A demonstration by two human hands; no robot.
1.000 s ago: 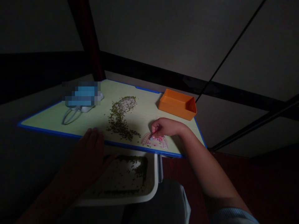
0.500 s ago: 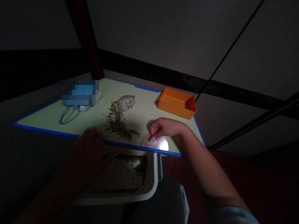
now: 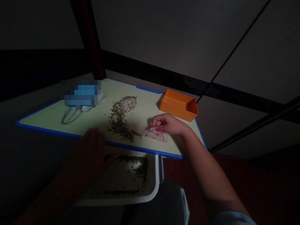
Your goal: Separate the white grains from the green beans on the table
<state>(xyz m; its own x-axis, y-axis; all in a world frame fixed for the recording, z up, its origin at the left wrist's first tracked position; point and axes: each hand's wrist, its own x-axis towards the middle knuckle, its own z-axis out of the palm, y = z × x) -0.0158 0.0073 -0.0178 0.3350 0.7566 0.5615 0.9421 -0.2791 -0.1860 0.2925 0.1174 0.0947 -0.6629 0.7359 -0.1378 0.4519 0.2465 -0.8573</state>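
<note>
On a pale green board (image 3: 58, 120) with a blue rim lies a long heap of small green beans mixed with white grains (image 3: 120, 117). My right hand (image 3: 165, 124) is closed in a pinch on a thin pink semicircular card (image 3: 156, 135) lying flat right of the heap. My left hand (image 3: 90, 153) sits in shadow at the board's near edge, fingers extended over the corner of a white tray (image 3: 150, 195) holding green beans, below the board.
An orange open box (image 3: 179, 104) stands at the board's far right corner. A blurred blue item on a white device with a cable loop (image 3: 81, 100) lies at the far left. The surroundings are dark.
My right hand has slid the pink card up and a little left, away from the board's near edge and closer to the bean heap. The left hand has stayed put.
</note>
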